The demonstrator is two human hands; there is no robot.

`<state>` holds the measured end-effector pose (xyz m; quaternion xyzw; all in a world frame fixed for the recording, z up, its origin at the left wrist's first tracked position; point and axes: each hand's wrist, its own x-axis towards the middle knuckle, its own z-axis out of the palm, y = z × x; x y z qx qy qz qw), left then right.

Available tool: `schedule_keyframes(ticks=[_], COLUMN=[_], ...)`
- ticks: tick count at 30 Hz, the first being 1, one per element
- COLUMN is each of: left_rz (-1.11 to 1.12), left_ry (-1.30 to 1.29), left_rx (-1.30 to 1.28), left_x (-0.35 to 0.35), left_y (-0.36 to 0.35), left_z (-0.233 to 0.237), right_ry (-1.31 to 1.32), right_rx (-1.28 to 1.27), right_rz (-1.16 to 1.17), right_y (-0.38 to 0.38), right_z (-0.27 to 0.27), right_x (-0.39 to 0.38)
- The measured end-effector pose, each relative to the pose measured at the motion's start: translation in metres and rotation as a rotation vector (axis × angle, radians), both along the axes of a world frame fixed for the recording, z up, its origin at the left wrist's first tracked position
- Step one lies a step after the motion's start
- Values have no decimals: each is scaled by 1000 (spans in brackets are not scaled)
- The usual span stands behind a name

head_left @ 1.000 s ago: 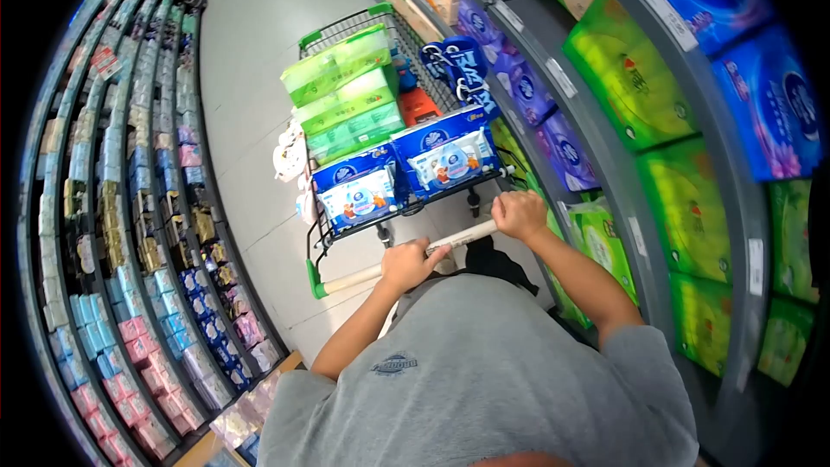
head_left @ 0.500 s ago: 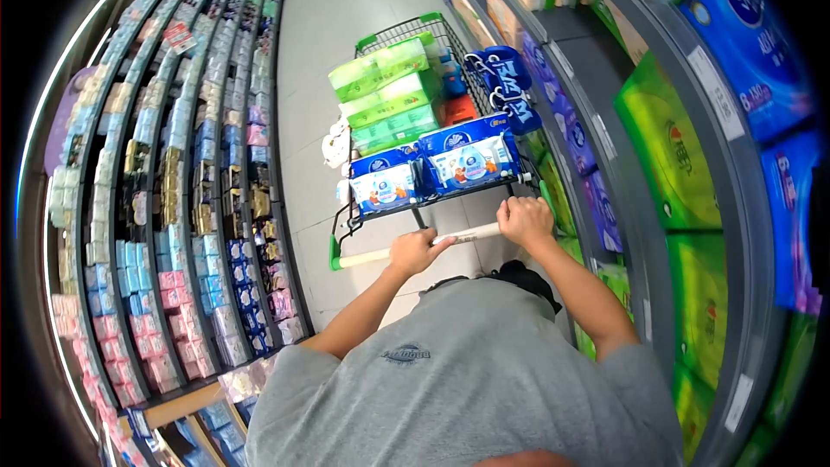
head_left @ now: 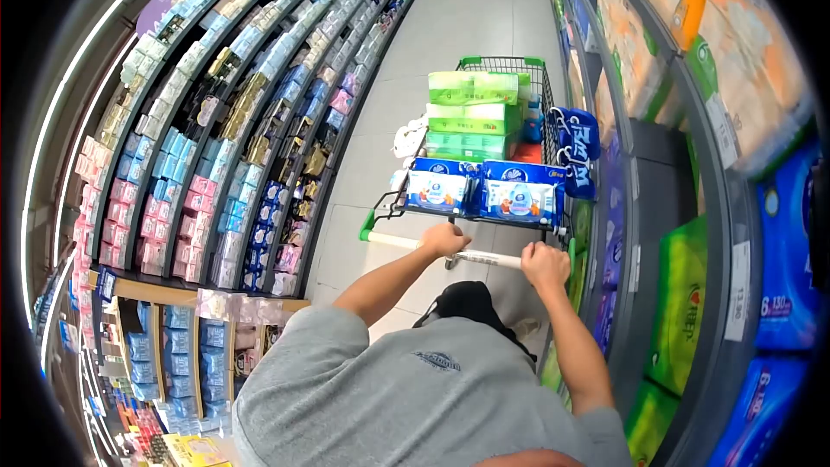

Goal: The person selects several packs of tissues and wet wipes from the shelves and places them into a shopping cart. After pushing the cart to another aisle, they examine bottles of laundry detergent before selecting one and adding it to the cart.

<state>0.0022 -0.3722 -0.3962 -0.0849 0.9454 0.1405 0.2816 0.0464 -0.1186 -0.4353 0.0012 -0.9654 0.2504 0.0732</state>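
Head view, looking down a shop aisle. A wire shopping cart [head_left: 543,95] with green trim stands on the pale floor [head_left: 467,17], close to the right-hand shelves [head_left: 644,173] and straight ahead of the person. The basket is full. At the near end, two blue packs [head_left: 480,193] with white picture panels stand side by side on edge, touching. Behind them, a stack of green packs [head_left: 471,112] rises above the rim in several layers. A red item [head_left: 528,154] shows low between the stack and the right wall; what it is cannot be told. A dark blue bag [head_left: 575,149] with white lettering hangs outside the right wall, and a white bundle [head_left: 408,137] hangs outside the left wall.

The handle bar [head_left: 488,257] runs across the near end of the cart, white with green end caps. The left hand [head_left: 445,240] sits left of its middle, knuckles up, its grip clenched around the bar. The right hand [head_left: 545,264] sits near the right end, its grip likewise clenched on the bar. Both forearms are bare and reach forward from grey short sleeves, the left elbow bent outward and the right arm straighter. The left-hand shelves [head_left: 259,121] hold rows of small blue, pink and dark packets; the right-hand ones hold large green, blue and orange packs.
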Motion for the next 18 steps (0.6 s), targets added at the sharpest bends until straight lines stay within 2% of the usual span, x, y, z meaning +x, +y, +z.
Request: schedule_keyframes(ticks=[4,8,9,13,16,18], left_rz=[101,73,2,-42,-109,-165], left_ry=[-53,-86,-76,-180,-191,-259], left_rx=[-49,-139,-186,-174,-169,-95], left_x=[-10,-21,-24,-41,-52,-64], left_y=[-1,-13,-13,-4,-3,-6], left_z=[-3,-25,-30,-26,-40,-31], right_ry=[-14,-97,-185,-51,-2,43], right_rx=[8,-5,-34,-71,-50,-44], right_rz=[1,-21,-45,-33,-78,-78], right_y=[-5,-11,-11,-11,-8,-10], right_z=[2,3,-1,-22,-37,-27], right_x=[1,-3,-6,-16,-26,-37])
